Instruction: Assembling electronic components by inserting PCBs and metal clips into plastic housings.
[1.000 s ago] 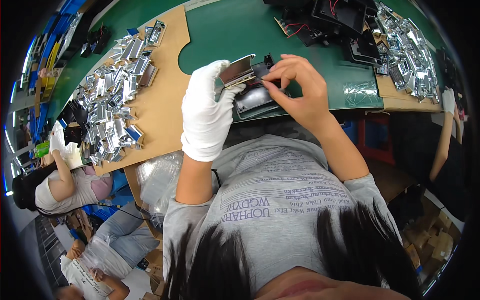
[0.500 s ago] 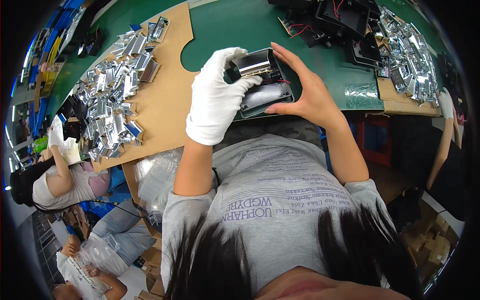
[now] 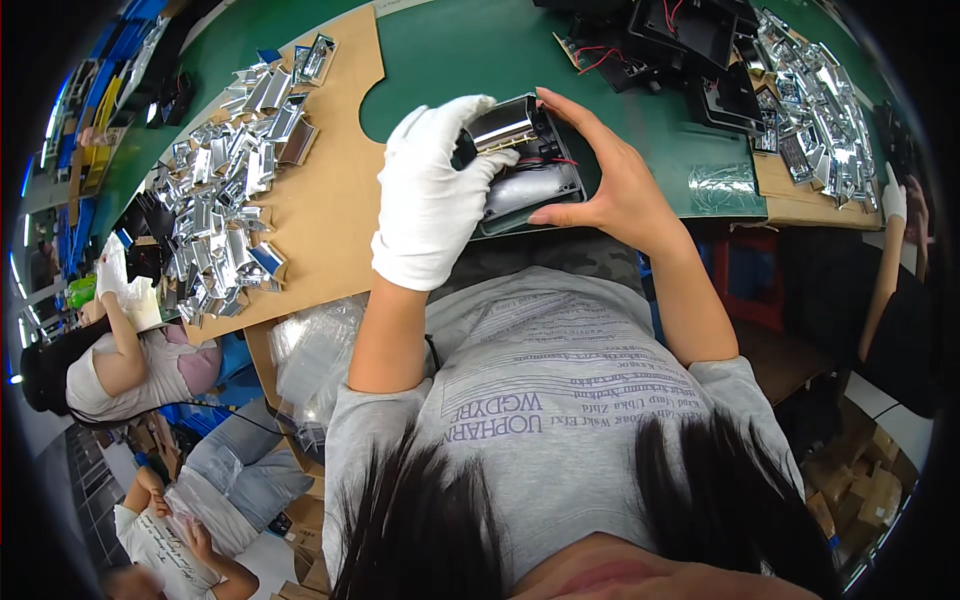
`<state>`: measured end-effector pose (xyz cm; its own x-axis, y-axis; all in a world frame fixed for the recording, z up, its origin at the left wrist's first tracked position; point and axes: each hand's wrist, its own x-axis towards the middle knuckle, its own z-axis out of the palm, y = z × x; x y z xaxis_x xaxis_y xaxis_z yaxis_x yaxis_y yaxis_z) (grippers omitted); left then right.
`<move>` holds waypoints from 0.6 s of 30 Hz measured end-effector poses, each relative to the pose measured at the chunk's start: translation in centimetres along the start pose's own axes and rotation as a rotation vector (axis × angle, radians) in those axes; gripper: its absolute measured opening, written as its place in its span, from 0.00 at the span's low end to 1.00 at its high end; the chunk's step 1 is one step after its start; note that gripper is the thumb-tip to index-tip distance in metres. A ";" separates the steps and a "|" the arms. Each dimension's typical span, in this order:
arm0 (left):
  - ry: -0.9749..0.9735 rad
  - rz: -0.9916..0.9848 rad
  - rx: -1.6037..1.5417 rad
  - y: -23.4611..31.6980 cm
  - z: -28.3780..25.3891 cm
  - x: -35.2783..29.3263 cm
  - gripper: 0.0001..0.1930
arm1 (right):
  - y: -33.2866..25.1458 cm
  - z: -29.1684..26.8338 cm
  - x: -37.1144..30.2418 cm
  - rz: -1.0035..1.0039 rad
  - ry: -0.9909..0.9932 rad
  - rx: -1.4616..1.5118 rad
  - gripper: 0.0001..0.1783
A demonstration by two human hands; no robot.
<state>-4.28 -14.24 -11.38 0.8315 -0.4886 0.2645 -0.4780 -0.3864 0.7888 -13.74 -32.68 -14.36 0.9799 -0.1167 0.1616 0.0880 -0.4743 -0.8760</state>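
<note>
A black plastic housing (image 3: 550,136) lies at the table's near edge with two curved, silvery reflectors in it. My left hand (image 3: 425,200), in a white glove, curls round the upper reflector (image 3: 500,122), its thumb pressed beside a strip of small yellow parts (image 3: 500,147). Below the strip sits the lower reflector (image 3: 530,190), and a thin red wire (image 3: 560,160) runs out at the right. My right hand (image 3: 625,190), bare, clasps the housing's right side between fingers at the far corner and thumb at the near edge. The gloved palm hides the housing's left side.
Many silvery reflectors (image 3: 225,220) are heaped on a brown board (image 3: 335,200) at left. Stacked black housings (image 3: 690,40) with red wires stand at the far right, beside more silvery parts (image 3: 820,110) on cardboard. Co-workers sit at left, and a gloved co-worker's hand (image 3: 893,195) shows at right.
My left hand has shifted slightly, and the upper reflector sits a little further left in the housing. My right hand keeps its hold. The co-workers' hands at right and lower left have moved.
</note>
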 end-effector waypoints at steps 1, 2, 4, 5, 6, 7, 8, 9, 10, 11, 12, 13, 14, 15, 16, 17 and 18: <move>0.002 0.060 0.072 0.0 -0.1 0.0 0.25 | 0.0 0.0 0.0 0.000 0.003 -0.001 0.64; 0.005 0.119 0.144 0.0 -0.2 0.1 0.25 | 0.1 0.1 0.0 -0.001 0.006 -0.002 0.64; 0.005 0.182 0.215 0.0 -0.2 0.2 0.25 | 0.2 0.1 0.0 0.001 0.012 -0.003 0.63; 0.010 0.182 0.207 -0.1 -0.2 0.2 0.25 | 0.3 0.1 0.0 -0.019 0.021 -0.019 0.62; 0.016 0.181 0.200 -0.2 -0.2 0.3 0.25 | 0.5 0.2 0.0 -0.039 0.031 -0.036 0.61; 0.022 0.181 0.193 -0.2 -0.2 0.4 0.25 | 0.6 0.3 0.0 -0.059 0.040 -0.052 0.60; 0.028 0.181 0.186 -0.2 -0.2 0.4 0.25 | 0.6 0.2 0.0 -0.079 0.050 -0.068 0.59; 0.026 0.183 0.186 -0.2 -0.1 0.4 0.25 | 0.7 0.3 -0.1 -0.078 0.053 -0.068 0.59; 0.020 0.183 0.197 -0.3 -0.1 0.4 0.24 | 0.7 0.3 -0.1 -0.079 0.054 -0.070 0.59; 0.014 0.183 0.208 -0.3 0.0 0.4 0.24 | 0.7 0.3 -0.1 -0.080 0.055 -0.071 0.59; 0.007 0.183 0.218 -0.3 0.0 0.3 0.24 | 0.7 0.4 -0.1 -0.081 0.056 -0.073 0.59; 0.001 0.182 0.228 -0.3 0.1 0.3 0.24 | 0.7 0.4 -0.1 -0.081 0.057 -0.075 0.59; 0.002 0.182 0.230 -0.3 0.0 0.3 0.24 | 0.7 0.4 -0.1 -0.082 0.057 -0.074 0.59; -0.025 0.195 0.281 -0.2 -0.1 0.3 0.24 | 0.7 0.4 -0.1 -0.087 0.058 -0.077 0.59; -0.052 0.207 0.332 -0.1 -0.1 0.4 0.23 | 0.7 0.4 -0.1 -0.092 0.060 -0.081 0.59; -0.079 0.220 0.383 -0.1 -0.2 0.4 0.23 | 0.8 0.4 -0.1 -0.096 0.062 -0.084 0.59; -0.107 0.231 0.434 0.0 -0.2 0.4 0.23 | 0.8 0.4 -0.1 -0.099 0.063 -0.088 0.59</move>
<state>-3.85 -14.29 -11.16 0.6669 -0.6688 0.3286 -0.7390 -0.5370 0.4068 -13.66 -32.67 -15.26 0.9537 -0.1191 0.2762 0.1651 -0.5604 -0.8116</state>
